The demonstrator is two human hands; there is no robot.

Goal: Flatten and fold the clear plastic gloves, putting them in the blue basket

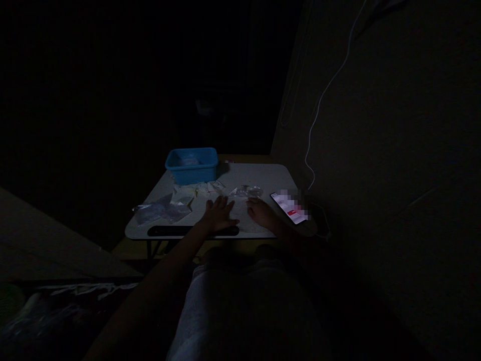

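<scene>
My left hand (218,215) lies on the white table (251,175) with its fingers spread and nothing in it. To its right, my right hand (260,211) rests on the tabletop with its fingers curled together; the dim light hides whether anything is in them. Just beyond the hands is a crumpled clear plastic piece (247,191). Pale crumpled wrappers (203,188) lie past my left hand, in front of a blue basin (195,173). A flat clear plastic bag (161,210) is at the table's left side. Right of my right hand lies a lit phone (289,206).
A dark slot (169,230) runs along the table's front edge. A white cable (318,103) hangs down the wall at the right. Plastic bags (45,321) lie in the dark at the lower left. Most surroundings are too dark to make out.
</scene>
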